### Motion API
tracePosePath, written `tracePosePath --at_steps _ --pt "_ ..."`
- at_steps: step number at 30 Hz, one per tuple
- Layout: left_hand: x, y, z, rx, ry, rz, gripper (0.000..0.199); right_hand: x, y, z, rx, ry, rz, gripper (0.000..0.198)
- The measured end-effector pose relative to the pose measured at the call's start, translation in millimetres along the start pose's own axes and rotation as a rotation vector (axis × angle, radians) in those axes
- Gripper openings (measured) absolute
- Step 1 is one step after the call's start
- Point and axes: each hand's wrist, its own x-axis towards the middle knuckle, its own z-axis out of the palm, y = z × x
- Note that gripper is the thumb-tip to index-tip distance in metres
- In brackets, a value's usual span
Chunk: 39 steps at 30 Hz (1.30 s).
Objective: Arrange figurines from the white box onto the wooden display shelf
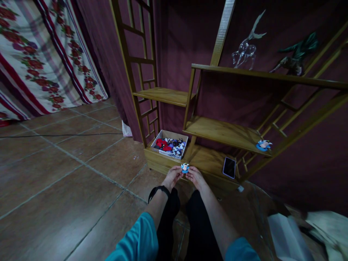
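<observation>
Between the fingertips of both hands is a small toy figurine (185, 168), blue at its base with white, pink and dark parts above. My left hand (173, 175) pinches it from the left side, and a dark band circles that wrist. From the right, my right hand (196, 177) grips the same figurine with closed fingers. Just beyond them, on the low shelf, stands a shallow cardboard box (176, 156) filled with several small figures and red pieces. A similar blue-based figurine (263, 145) sits at the right end of the middle shelf.
A wooden display shelf (223, 134) stands ahead, with a phone (229, 167) on its lowest board. Up top are a clear deer ornament (246, 50) and a dark green statue (297, 54). A black cable (62, 135) crosses the tiled floor. Pale items (288, 232) lie at lower right.
</observation>
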Motion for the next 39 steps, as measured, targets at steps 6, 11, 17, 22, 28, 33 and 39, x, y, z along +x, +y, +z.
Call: tracePosePath --at_steps 6,11,17,22,28,33,39 --pt "-0.6 0.5 0.8 -0.007 -0.004 0.0 0.012 -1.0 0.0 0.7 0.009 0.001 -0.006 0.019" --pt "-2.1 1.7 2.3 -0.019 -0.002 -0.007 0.011 -1.4 -0.6 1.7 0.009 -0.002 0.001 0.019" --pt "-2.0 0.8 4.6 -0.011 0.022 -0.015 0.007 -4.4 -3.6 2.7 -0.001 0.001 0.006 0.019" --pt "1.9 -2.1 4.0 -0.032 0.019 -0.031 0.005 -6.9 -5.4 1.5 -0.003 -0.005 0.001 0.018" --pt "5.9 -3.1 1.8 -0.027 0.004 -0.064 0.002 -3.9 -3.8 -0.4 -0.016 0.036 -0.008 0.017" --pt "4.0 -1.7 2.7 -0.027 0.008 -0.065 0.003 -2.5 -2.9 -0.8 -0.014 0.047 -0.003 0.016" --pt "0.3 1.0 3.2 -0.035 -0.009 -0.047 0.004 -2.4 -0.9 -0.9 0.015 0.042 0.001 0.019"
